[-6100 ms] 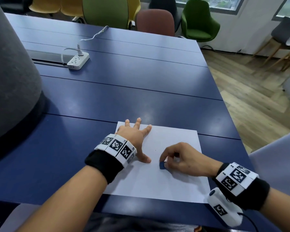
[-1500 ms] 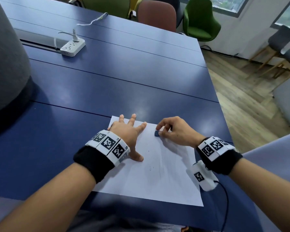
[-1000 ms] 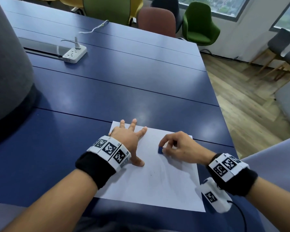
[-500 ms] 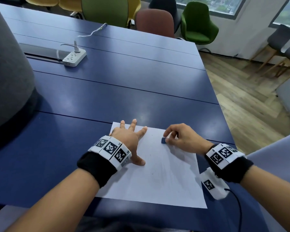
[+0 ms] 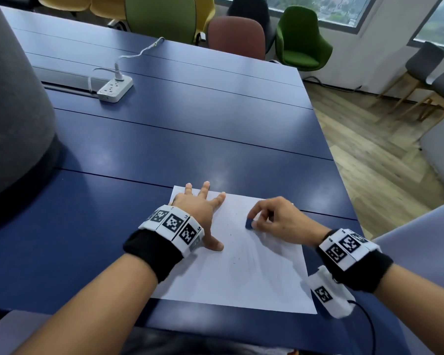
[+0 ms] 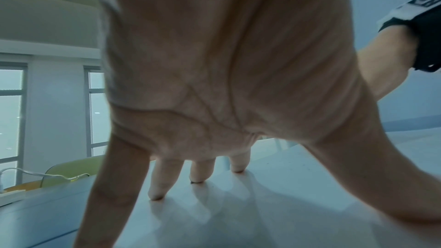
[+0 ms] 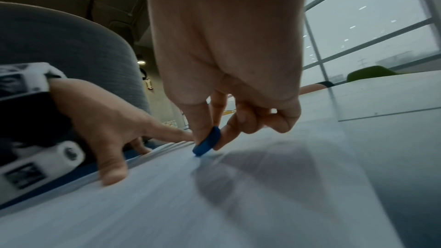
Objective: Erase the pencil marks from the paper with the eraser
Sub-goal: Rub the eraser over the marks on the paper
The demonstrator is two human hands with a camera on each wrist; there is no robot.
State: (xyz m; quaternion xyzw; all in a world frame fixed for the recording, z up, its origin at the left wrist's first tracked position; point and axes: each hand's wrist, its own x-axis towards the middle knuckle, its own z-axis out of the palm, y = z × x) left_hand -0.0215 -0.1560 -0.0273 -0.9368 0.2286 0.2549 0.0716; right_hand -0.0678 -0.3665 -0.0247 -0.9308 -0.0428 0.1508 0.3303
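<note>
The paper (image 5: 241, 265) was lain flat on the blue bench (image 5: 164, 139) and was pressed down by the left hand (image 5: 199, 212), its fingers (image 6: 158, 182) spread straight. The blue eraser (image 7: 207, 141) was pinched on edge by the right hand (image 5: 280, 221) and was touching the sheet's far part.

Head cam overhead; wrist cams low, share paper (image 5: 254, 272).
</note>
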